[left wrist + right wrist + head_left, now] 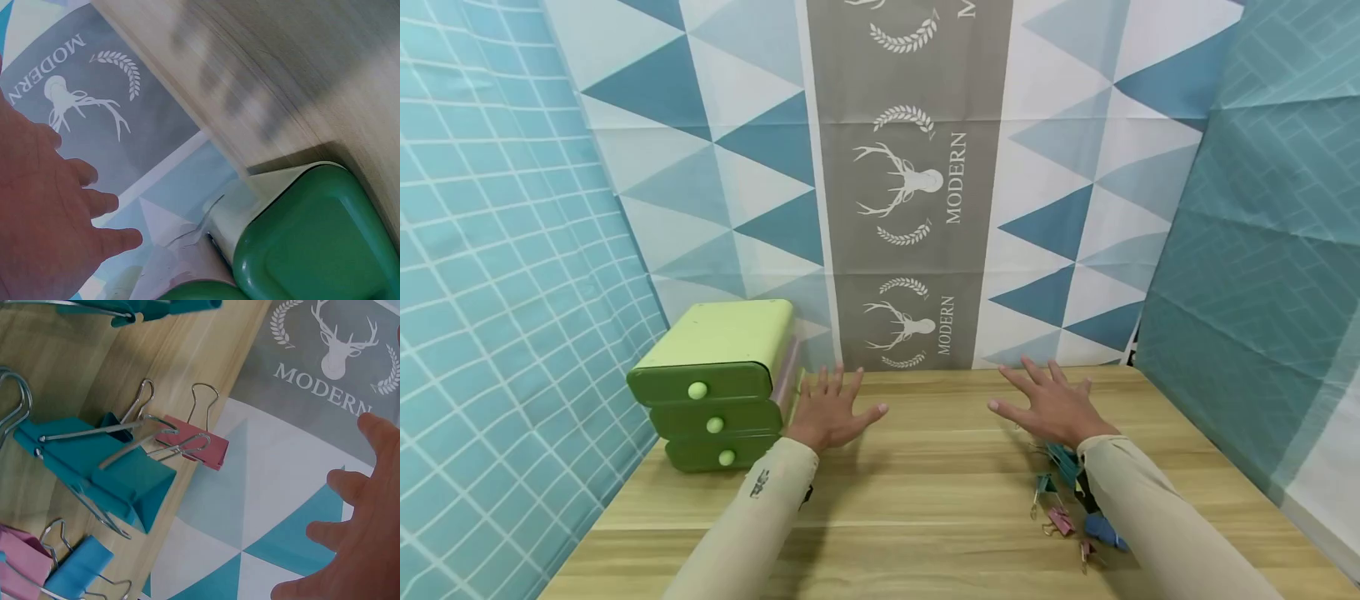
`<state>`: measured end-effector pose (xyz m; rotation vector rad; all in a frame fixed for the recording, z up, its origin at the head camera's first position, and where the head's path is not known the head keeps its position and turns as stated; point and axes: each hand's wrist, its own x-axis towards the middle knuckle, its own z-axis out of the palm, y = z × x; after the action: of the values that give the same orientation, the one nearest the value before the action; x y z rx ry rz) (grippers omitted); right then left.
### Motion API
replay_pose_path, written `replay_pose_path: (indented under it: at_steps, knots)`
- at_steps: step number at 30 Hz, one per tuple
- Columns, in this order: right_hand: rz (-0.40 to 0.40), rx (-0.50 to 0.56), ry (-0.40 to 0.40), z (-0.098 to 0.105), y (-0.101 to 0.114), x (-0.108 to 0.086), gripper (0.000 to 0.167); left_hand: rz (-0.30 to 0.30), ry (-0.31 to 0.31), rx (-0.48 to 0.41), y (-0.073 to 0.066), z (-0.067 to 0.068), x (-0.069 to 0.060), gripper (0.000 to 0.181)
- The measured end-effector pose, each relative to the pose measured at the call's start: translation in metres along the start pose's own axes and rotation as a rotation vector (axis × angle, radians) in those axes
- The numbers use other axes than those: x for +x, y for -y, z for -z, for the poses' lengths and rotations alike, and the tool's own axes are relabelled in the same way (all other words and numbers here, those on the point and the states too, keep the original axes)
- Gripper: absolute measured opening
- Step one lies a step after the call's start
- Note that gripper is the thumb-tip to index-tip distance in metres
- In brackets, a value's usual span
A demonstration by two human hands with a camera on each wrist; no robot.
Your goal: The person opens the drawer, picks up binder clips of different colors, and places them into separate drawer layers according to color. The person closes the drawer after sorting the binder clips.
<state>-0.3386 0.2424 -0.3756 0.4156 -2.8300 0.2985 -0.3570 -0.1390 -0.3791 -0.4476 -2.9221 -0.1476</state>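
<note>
My left hand (829, 414) is held above the table with its fingers spread, just right of a green chest of drawers (715, 379). That chest has three drawers with round pale knobs, and its green drawer front (319, 244) fills a corner of the left wrist view. On the other side, my right hand (1051, 407) hovers with spread fingers, holding nothing. Below and beside it lie several binder clips: a large teal clip (103, 469), a pink clip (197, 440), a blue clip (80, 565) and others. The right forearm hides part of the pile.
The wooden table (917, 500) reaches back to a patterned cloth backdrop (910, 208) printed with deer heads. A blue checked cloth (497, 250) hangs on the left and a teal cloth (1262, 292) on the right. A blue clip (1105, 531) lies beside the right sleeve.
</note>
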Motion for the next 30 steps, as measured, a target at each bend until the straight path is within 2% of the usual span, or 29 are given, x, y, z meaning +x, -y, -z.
replay_pose_path:
  at_steps: [5,11,17,22,30]
  knots:
    - [-0.005,0.003,-0.004,-0.003,-0.002,0.000,0.084,-0.009,0.013,0.005,-0.001,-0.002,0.000,0.091]
    - [0.003,-0.015,-0.018,-0.002,-0.001,0.003,0.083,-0.032,-0.018,0.008,-0.001,-0.003,0.002,0.087]
    - [0.013,-0.017,-0.014,-0.002,0.003,0.000,0.080,-0.030,0.014,-0.045,-0.002,-0.009,-0.002,0.089]
    - [0.018,-0.020,-0.033,-0.005,0.008,-0.001,0.077,-0.040,-0.009,-0.074,-0.002,-0.012,-0.002,0.088]
    - [0.048,-0.023,-0.058,-0.009,0.016,-0.004,0.072,-0.043,-0.006,-0.142,-0.006,-0.013,-0.006,0.086]
